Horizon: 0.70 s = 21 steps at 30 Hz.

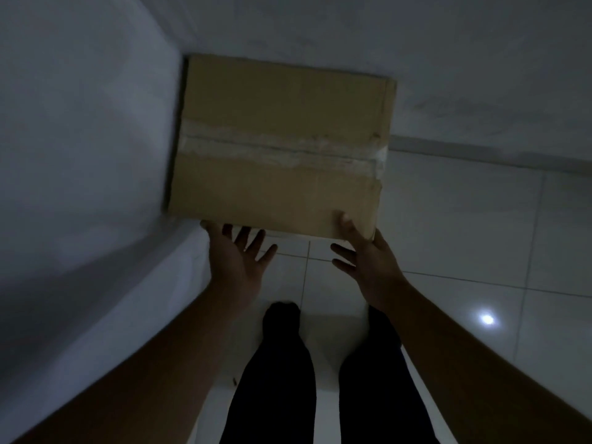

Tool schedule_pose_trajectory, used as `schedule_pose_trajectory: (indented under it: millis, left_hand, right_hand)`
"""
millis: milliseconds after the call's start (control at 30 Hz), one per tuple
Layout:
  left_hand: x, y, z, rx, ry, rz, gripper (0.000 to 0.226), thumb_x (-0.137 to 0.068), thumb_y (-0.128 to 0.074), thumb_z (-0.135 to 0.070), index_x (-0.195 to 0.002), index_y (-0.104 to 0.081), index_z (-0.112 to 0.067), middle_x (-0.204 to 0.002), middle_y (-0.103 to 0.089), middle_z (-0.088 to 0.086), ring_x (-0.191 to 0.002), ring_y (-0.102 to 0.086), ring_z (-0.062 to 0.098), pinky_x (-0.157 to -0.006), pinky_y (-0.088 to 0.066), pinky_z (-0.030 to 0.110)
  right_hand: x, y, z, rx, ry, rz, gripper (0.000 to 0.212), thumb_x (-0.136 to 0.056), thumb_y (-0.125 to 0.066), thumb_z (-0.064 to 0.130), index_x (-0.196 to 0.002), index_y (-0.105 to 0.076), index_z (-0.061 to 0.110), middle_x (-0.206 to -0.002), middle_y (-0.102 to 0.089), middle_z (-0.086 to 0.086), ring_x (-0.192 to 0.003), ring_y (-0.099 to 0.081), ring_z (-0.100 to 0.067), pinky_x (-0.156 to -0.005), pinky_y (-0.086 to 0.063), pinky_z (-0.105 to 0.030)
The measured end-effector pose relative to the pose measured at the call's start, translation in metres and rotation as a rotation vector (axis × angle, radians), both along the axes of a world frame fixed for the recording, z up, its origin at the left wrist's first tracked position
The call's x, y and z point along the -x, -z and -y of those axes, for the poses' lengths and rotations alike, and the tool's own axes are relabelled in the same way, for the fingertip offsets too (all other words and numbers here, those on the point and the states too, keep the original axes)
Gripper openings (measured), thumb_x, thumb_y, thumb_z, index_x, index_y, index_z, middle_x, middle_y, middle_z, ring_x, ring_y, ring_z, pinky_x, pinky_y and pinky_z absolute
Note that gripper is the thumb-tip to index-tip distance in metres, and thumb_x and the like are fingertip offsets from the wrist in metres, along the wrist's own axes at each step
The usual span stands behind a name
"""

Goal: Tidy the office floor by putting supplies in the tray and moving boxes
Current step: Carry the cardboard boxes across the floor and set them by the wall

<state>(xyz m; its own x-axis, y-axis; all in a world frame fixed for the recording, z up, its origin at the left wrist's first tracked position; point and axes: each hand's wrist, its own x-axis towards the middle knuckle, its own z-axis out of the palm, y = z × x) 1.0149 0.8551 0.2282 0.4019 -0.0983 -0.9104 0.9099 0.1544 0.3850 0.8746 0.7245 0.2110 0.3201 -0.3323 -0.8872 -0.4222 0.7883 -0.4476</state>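
Observation:
A brown cardboard box [282, 145], sealed with clear tape across its top, sits in the corner where two white walls meet. My left hand [238, 261] hovers just below the box's near edge with its palm up and fingers spread, holding nothing. My right hand [368, 264] is at the near right corner. Its thumb rests on the box top, while its fingers are spread apart and off the box. The box's left edge looks blurred.
A white wall [80, 155] runs close along the left and another wall [448, 59] stands behind the box. The glossy white tiled floor [480, 245] stretches to the right. My dark-trousered legs [288, 379] stand just behind the hands.

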Motion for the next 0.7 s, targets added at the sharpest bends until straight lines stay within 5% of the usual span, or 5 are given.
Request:
schedule_pose_trajectory:
  millis: [100,233,400,567,700]
  left_hand:
    - [0.009,-0.021,0.0,-0.047,0.102,-0.023,0.065,-0.093,-0.029,-0.064,-0.142,-0.038,-0.023,-0.137,-0.05,0.01,-0.127,-0.047,0.031,-0.101,-0.039,0.052]
    - [0.024,-0.058,0.001,-0.08,0.32,0.029,0.054,-0.098,-0.033,-0.052,-0.14,-0.039,-0.019,-0.128,-0.057,0.008,-0.122,-0.053,0.027,-0.099,-0.043,0.048]
    - [0.047,-0.135,0.009,-0.116,0.673,0.146,0.036,-0.1,-0.039,-0.035,-0.133,-0.045,-0.021,-0.122,-0.061,0.001,-0.121,-0.054,0.021,-0.101,-0.041,0.045]
    - [0.084,-0.219,0.03,-0.208,1.033,0.481,0.022,-0.096,-0.047,-0.036,-0.118,-0.052,-0.034,-0.124,-0.061,-0.005,-0.118,-0.055,0.013,-0.101,-0.045,0.042]
    - [0.15,-0.272,0.059,-0.173,1.27,0.766,0.03,-0.092,-0.054,-0.04,-0.119,-0.059,-0.028,-0.115,-0.06,-0.014,-0.107,-0.057,0.001,-0.09,-0.045,0.02]
  right_hand:
    - [0.0,-0.013,0.002,0.086,-0.067,-0.143,0.105,-0.053,-0.073,0.072,-0.136,-0.036,0.02,-0.124,-0.055,-0.003,-0.106,-0.061,-0.025,-0.088,-0.054,-0.044]
    - [0.008,-0.042,0.014,0.285,-0.156,-0.287,0.078,-0.081,-0.067,0.045,-0.143,-0.029,0.015,-0.137,-0.048,-0.012,-0.117,-0.056,-0.032,-0.098,-0.048,-0.05]
    - [0.052,-0.132,0.033,0.417,-0.183,-0.313,0.054,-0.087,-0.063,0.04,-0.132,-0.046,0.016,-0.131,-0.055,-0.012,-0.111,-0.058,-0.027,-0.097,-0.05,-0.046]
    - [0.123,-0.229,0.04,0.545,-0.16,-0.304,0.041,-0.088,-0.062,0.041,-0.119,-0.056,0.016,-0.118,-0.063,-0.007,-0.101,-0.061,-0.022,-0.079,-0.046,-0.031]
    - [0.206,-0.287,0.042,0.609,-0.119,-0.309,0.039,-0.09,-0.06,0.041,-0.12,-0.056,0.017,-0.123,-0.061,-0.001,-0.102,-0.055,-0.013,-0.082,-0.042,-0.029]
